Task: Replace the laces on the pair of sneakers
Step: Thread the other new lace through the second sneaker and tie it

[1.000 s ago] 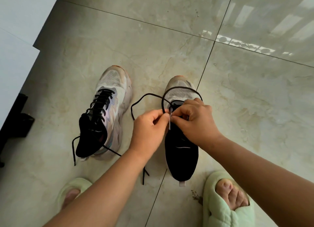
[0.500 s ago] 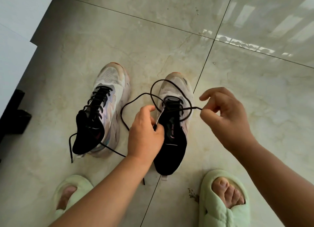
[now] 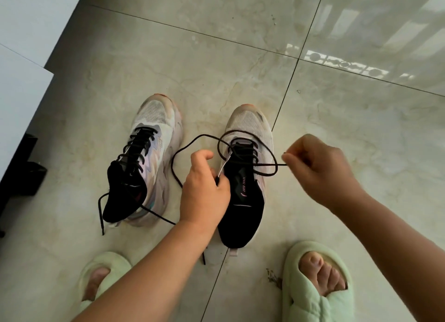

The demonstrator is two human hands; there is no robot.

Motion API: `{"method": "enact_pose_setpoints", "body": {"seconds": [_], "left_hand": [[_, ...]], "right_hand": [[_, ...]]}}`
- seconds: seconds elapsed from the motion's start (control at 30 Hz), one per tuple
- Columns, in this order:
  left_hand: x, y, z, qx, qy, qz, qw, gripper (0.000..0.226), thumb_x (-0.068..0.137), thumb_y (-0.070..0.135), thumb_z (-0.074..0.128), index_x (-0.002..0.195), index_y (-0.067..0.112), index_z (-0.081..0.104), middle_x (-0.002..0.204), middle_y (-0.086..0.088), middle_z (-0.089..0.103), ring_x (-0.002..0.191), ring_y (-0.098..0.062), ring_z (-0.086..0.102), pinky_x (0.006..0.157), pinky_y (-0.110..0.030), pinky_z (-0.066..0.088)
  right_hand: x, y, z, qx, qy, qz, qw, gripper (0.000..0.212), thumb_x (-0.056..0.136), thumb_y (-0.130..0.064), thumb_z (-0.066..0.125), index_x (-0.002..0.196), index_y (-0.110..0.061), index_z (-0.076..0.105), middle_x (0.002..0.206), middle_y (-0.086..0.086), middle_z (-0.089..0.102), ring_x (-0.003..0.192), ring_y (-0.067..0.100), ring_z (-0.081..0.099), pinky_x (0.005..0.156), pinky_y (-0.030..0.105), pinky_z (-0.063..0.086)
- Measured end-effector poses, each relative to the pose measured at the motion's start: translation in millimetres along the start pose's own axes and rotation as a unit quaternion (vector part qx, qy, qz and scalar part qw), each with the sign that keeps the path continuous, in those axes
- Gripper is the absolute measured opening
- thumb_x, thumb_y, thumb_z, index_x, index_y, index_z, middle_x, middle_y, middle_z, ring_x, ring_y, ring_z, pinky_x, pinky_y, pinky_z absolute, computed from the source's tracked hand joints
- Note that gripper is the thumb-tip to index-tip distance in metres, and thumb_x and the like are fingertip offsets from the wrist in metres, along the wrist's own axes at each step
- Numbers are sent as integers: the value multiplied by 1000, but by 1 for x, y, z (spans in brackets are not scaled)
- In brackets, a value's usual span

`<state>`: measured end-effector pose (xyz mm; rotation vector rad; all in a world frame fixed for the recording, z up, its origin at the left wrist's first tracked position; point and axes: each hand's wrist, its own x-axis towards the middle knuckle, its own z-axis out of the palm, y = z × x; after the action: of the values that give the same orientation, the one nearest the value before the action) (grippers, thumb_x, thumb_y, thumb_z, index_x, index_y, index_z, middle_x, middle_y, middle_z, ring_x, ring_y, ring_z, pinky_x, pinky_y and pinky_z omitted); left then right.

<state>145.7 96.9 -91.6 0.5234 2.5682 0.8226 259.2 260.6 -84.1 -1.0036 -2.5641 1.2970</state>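
1. the right hand (image 3: 320, 170) pinches the black lace (image 3: 265, 164) between curled fingers, to the right of the right sneaker (image 3: 243, 196).
2. the left hand (image 3: 204, 189), curled, grips that sneaker's left edge and some lace.
3. the left sneaker (image 3: 142, 158) stands laced on the tiled floor (image 3: 216, 68).
4. the fingertips of the left hand are hidden; green slippers (image 3: 315, 283) are cut off near.

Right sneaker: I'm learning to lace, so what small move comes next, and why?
Probably draw the right hand further outward: it pinches the black lace, which still hangs in a slack loop over the right sneaker, held by the left hand.
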Motion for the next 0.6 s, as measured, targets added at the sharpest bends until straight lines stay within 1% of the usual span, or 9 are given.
{"method": "enact_pose_setpoints", "body": {"seconds": [0.07, 0.13, 0.17, 0.23, 0.27, 0.3, 0.37, 0.47, 0.6], "left_hand": [[-1, 2, 0, 14, 4, -7, 1000, 40, 82, 10, 59, 117, 14, 41, 77, 8, 49, 66, -12, 50, 57, -16, 30], [-3, 5, -1, 28, 21, 12, 999, 43, 79, 9, 63, 118, 13, 44, 95, 3, 52, 78, -19, 54, 64, -22, 37], [-3, 7, -2, 26, 35, 46, 998, 42, 77, 8, 66, 115, 11, 48, 105, -2, 51, 87, -21, 55, 70, -25, 41], [-7, 11, -5, 27, 66, 148, 986, 25, 74, 13, 69, 96, 6, 59, 110, -11, 49, 99, -23, 52, 87, -27, 40], [-9, 12, -7, 35, 69, 191, 979, 18, 74, 22, 68, 84, 7, 63, 109, -14, 50, 100, -24, 50, 91, -28, 37], [-10, 13, -7, 43, 61, 219, 973, 21, 76, 30, 65, 74, 9, 65, 108, -14, 53, 100, -24, 49, 92, -31, 37], [-14, 16, -5, 58, 23, 235, 970, 28, 79, 40, 60, 69, 15, 70, 110, -10, 56, 102, -27, 50, 91, -38, 38], [-17, 20, -3, 82, 0, 204, 976, 31, 82, 41, 52, 80, 20, 75, 113, -6, 58, 102, -29, 50, 91, -39, 37], [-18, 23, -2, 77, -27, 156, 984, 45, 84, 41, 43, 117, 20, 65, 117, -5, 53, 106, -24, 45, 94, -37, 32]], "right_hand": [[-2, 14, -9, -85, 27, -8, 996, 8, 85, -12, 64, 81, -8, 58, 58, -19, 45, 49, 3, 43, 47, 10, 31], [-5, 19, -12, -96, 37, -27, 994, 8, 84, -9, 66, 81, -5, 60, 61, -18, 45, 53, -1, 44, 49, 10, 33], [-7, 18, -10, -85, 39, -54, 994, 8, 83, -7, 67, 80, -5, 60, 63, -14, 47, 54, -1, 47, 51, 10, 37], [-11, 8, -6, -38, 36, -103, 993, 6, 83, -5, 65, 82, -4, 60, 67, -5, 55, 57, 10, 57, 56, 14, 41], [-11, 3, -3, -15, 31, -123, 992, 3, 84, -6, 62, 83, -4, 60, 70, -1, 58, 59, 17, 61, 56, 18, 43], [-11, -2, -1, -2, 25, -142, 990, 4, 84, -7, 59, 84, -4, 60, 72, 0, 60, 61, 20, 62, 56, 22, 43], [-13, -9, 1, 8, 9, -181, 983, 6, 83, -7, 58, 85, -4, 63, 76, 1, 60, 63, 19, 60, 57, 26, 45], [-17, -12, 3, 2, -13, -215, 976, 9, 84, -9, 61, 87, -6, 68, 81, 3, 61, 67, 18, 60, 59, 30, 49], [-21, -8, 6, -13, -17, -216, 976, 13, 86, -10, 59, 89, -6, 71, 81, 6, 60, 68, 20, 59, 61, 27, 47]]}}
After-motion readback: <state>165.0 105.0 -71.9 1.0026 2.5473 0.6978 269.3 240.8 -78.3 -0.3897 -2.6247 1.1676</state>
